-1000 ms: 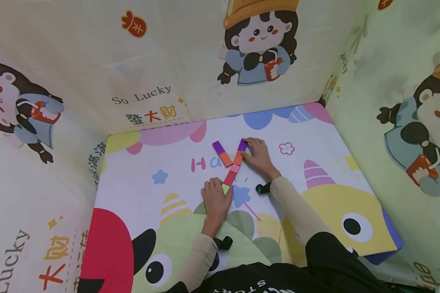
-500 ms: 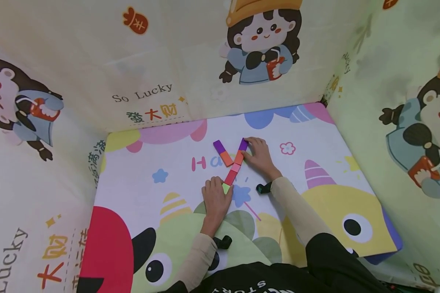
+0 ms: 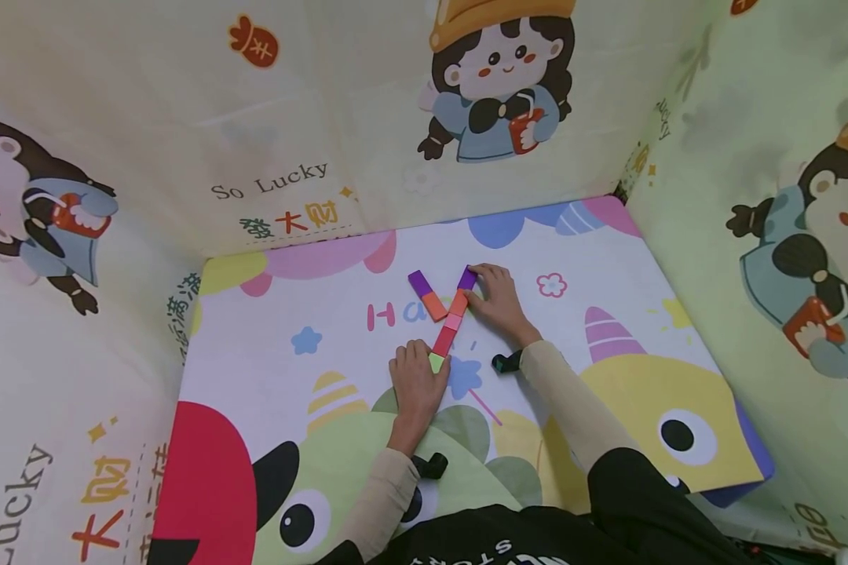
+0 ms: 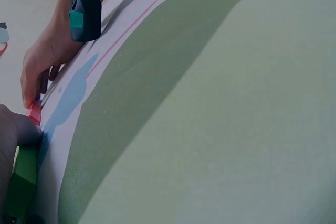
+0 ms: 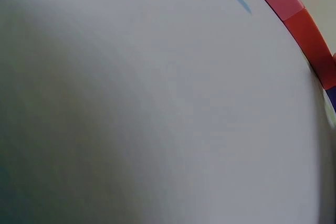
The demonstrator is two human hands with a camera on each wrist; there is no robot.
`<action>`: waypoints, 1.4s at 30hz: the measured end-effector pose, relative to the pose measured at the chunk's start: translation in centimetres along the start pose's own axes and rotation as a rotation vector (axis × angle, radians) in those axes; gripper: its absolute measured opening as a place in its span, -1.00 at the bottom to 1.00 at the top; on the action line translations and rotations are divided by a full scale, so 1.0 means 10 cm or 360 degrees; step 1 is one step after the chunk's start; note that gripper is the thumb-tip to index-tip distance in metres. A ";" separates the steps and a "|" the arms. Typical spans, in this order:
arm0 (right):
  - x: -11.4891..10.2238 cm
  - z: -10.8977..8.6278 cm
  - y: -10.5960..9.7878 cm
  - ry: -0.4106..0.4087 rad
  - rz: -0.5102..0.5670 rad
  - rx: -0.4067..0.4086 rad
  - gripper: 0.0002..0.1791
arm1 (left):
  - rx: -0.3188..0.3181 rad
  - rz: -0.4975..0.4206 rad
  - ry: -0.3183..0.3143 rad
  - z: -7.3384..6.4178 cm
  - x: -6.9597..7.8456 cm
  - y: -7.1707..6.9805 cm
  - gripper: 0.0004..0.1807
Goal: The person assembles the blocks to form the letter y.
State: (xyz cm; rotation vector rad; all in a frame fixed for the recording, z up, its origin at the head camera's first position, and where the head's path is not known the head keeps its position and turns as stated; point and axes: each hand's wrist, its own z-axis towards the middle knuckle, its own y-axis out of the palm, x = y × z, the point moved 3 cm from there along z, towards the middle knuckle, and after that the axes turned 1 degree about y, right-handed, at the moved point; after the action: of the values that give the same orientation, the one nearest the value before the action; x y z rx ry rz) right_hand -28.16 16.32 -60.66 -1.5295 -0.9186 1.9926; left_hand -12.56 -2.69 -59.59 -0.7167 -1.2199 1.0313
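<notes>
In the head view a slanting row of coloured blocks lies on the printed mat: a purple block (image 3: 467, 278), an orange block (image 3: 458, 302), a pinkish block (image 3: 453, 322), a red block (image 3: 444, 341) and a green block (image 3: 436, 362). My left hand (image 3: 417, 384) pinches the green block at the near end. At the far end my right hand (image 3: 500, 302) grips the purple block, its thumb against the orange one. A second purple block (image 3: 419, 282) and orange block (image 3: 434, 307) form a short branch to the left. The left wrist view shows the green block (image 4: 22, 182) beside my thumb.
The mat (image 3: 254, 361) bears cartoon prints and lies flat. Patterned cloth walls (image 3: 367, 102) stand behind it and on both sides. A dark strap-on device (image 3: 506, 362) sits at the right wrist, another (image 3: 433, 468) at the left.
</notes>
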 end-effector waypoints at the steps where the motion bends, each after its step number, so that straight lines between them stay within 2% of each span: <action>1: 0.00 0.00 0.00 0.0002 0.0001 -0.0005 -0.32 | -0.0009 0.0000 -0.0004 0.00 0.00 0.00 -0.56; 7: 0.01 0.01 0.00 -0.0004 0.0099 0.0018 -0.46 | -0.0053 -0.0019 -0.0029 -0.01 0.00 -0.01 -0.56; 12: 0.00 0.05 -0.01 0.0077 0.0209 0.0040 -0.53 | -0.0005 -0.0010 -0.0005 -0.02 -0.01 -0.01 -0.56; 21: -0.02 0.08 -0.03 0.0097 0.0148 0.0099 -0.54 | 0.0058 -0.0008 0.0049 -0.02 -0.01 -0.01 -0.58; 33: -0.04 0.08 -0.05 0.0094 0.0201 0.0130 -0.55 | 0.0037 0.0003 0.0054 -0.02 -0.03 -0.01 -0.58; 42: -0.06 0.07 -0.08 0.0063 0.0184 0.0138 -0.55 | 0.0054 -0.0056 0.0058 -0.01 -0.02 -0.01 -0.60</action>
State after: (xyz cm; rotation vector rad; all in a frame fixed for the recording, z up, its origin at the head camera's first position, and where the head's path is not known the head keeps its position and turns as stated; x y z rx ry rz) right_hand -28.66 16.28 -59.58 -1.5998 -0.7333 2.0462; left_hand -12.48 -2.92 -59.65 -0.6828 -1.1771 1.0033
